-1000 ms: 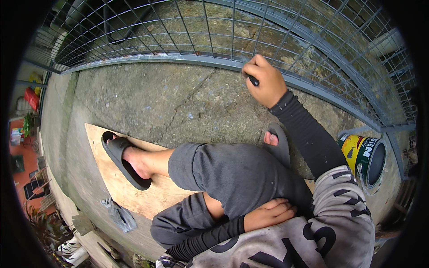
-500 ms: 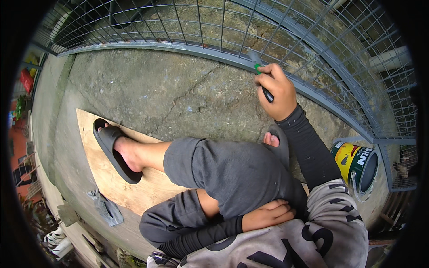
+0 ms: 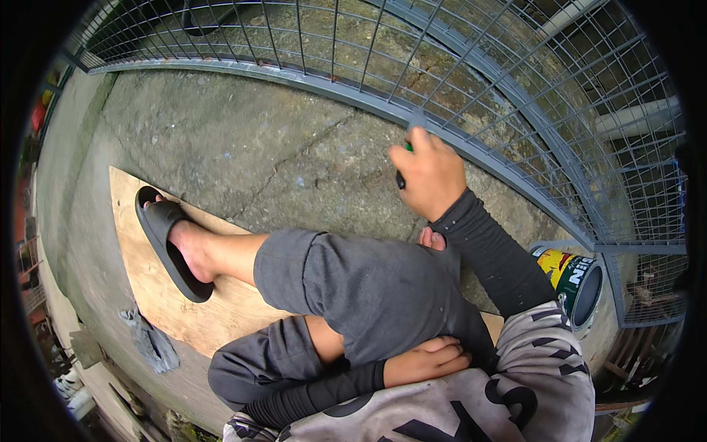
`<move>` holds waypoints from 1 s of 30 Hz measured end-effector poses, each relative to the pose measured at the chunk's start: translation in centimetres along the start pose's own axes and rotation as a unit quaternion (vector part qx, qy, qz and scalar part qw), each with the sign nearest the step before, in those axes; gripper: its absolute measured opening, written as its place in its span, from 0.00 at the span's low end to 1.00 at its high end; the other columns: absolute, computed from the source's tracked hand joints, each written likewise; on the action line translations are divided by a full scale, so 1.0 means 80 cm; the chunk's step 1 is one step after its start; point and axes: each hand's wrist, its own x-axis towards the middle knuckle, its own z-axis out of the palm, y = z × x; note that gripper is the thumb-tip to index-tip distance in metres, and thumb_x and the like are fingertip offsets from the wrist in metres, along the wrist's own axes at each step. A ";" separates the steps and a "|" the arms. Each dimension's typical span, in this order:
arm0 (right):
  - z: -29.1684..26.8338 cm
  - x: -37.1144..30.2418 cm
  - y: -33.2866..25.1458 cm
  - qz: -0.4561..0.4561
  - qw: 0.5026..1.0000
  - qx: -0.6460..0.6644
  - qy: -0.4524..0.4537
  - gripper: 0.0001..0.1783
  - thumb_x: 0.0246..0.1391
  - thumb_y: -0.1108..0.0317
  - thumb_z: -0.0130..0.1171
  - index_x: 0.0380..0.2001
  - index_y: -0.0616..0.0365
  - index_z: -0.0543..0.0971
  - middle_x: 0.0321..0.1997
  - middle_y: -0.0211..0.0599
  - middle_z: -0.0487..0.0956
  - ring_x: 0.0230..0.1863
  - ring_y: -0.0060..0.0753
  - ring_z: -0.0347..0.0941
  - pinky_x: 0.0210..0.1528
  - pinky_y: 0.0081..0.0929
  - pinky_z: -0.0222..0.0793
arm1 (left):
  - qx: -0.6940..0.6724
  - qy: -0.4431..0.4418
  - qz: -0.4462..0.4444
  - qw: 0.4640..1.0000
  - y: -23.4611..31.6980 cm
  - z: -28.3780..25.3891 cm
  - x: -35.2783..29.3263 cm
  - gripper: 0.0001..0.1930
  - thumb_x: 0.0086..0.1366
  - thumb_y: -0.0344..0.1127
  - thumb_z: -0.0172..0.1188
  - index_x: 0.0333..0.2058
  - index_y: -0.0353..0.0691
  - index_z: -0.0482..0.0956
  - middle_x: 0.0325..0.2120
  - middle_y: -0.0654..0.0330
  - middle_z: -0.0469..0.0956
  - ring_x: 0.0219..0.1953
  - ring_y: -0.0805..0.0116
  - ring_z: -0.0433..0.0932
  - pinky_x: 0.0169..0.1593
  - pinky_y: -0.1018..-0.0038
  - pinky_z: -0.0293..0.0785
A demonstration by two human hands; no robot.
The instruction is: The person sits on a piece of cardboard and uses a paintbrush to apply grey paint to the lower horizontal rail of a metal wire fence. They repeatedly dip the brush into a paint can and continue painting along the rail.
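Observation:
My right hand [image 3: 433,175] is closed round a paintbrush [image 3: 409,147] with a green and black handle. Its grey bristles, a little blurred, are at the bottom rail [image 3: 346,92] of a blue-grey wire mesh panel [image 3: 456,74]. Whether they touch the rail is hard to tell. My left hand [image 3: 427,361] lies on my lap against the dark grey shorts, its fingers loosely laid out with nothing visible in them. To the right of my right forearm a paint can [image 3: 571,280], yellow and dark green, stands tilted in the view, with grey inside its rim.
I sit on a thin plywood board [image 3: 166,261] laid on rough concrete [image 3: 243,140], one sandalled foot on it. A crumpled grey rag or plastic piece [image 3: 151,342] lies left of the board. The mesh continues round to the right, beyond the can.
My right hand has moved left and slightly nearer me with the brush, whose bristles are now at the rail. The whole view has shifted a little. My left hand stays on my lap.

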 end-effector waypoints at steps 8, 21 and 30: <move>0.031 0.081 0.004 -0.036 0.988 -0.070 -0.133 0.07 0.44 0.69 0.57 0.29 0.54 0.79 0.37 0.47 0.73 0.30 0.45 0.78 0.29 0.39 0.75 | -0.088 -0.039 -0.027 0.995 0.002 -0.006 0.001 0.26 0.61 0.44 0.52 0.56 0.38 0.69 0.52 0.54 0.72 0.57 0.59 0.69 0.62 0.64 0.63; 0.052 0.082 0.009 -0.011 0.990 -0.062 -0.122 0.06 0.44 0.70 0.57 0.27 0.56 0.80 0.39 0.52 0.72 0.31 0.48 0.79 0.30 0.42 0.76 | -0.164 -0.082 -0.060 0.981 0.006 -0.009 -0.002 0.30 0.63 0.51 0.54 0.60 0.40 0.67 0.54 0.52 0.72 0.59 0.55 0.68 0.62 0.58 0.62; 0.012 0.046 -0.001 0.032 0.992 0.117 -0.031 0.12 0.39 0.72 0.61 0.32 0.54 0.76 0.35 0.46 0.68 0.32 0.49 0.75 0.33 0.42 0.73 | -0.102 -0.072 -0.047 0.991 0.003 -0.010 -0.003 0.27 0.62 0.45 0.53 0.57 0.38 0.69 0.52 0.53 0.72 0.57 0.58 0.69 0.62 0.62 0.63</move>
